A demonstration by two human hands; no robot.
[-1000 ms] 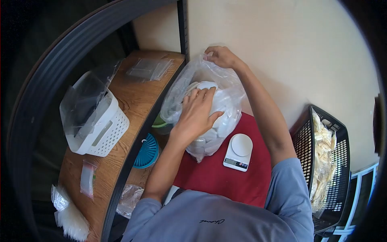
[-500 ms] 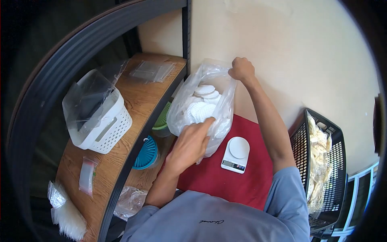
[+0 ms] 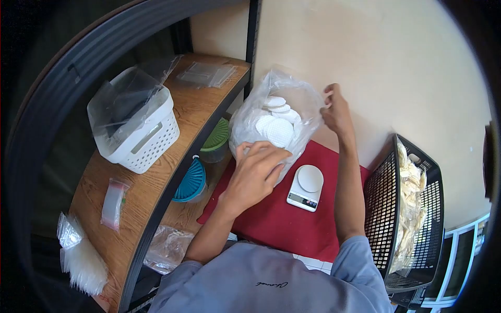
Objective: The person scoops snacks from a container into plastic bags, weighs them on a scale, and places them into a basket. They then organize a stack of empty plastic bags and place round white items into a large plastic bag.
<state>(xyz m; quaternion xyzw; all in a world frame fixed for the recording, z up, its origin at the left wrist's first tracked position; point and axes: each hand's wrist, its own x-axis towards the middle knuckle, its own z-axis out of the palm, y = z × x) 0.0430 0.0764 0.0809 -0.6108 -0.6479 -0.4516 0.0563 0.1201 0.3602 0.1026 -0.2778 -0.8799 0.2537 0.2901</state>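
A large clear plastic bag (image 3: 245, 122) stands open on the red cloth (image 3: 271, 221), against the wall. Inside it lie several round white pads (image 3: 279, 132). My left hand (image 3: 254, 175) is at the bag's near edge, its fingers apart and bent over the plastic. At the bag's right rim is my right hand (image 3: 336, 109), with fingers spread and the fingertips beside the plastic. A white digital scale (image 3: 305, 188) rests on the cloth, right of the bag and between my forearms.
On the left, a wooden shelf (image 3: 138, 195) holds a white perforated basket (image 3: 151, 143) and plastic packets (image 3: 114, 206). Below are a blue-lidded tub (image 3: 190, 182) and a green-lidded one (image 3: 216, 136). A black crate (image 3: 381, 208) with bagged pale items stands at right.
My right hand has let go of the bag's rim and opened. My left hand's fingers have spread at the near edge. The bag's mouth looks wider, with more pads showing.
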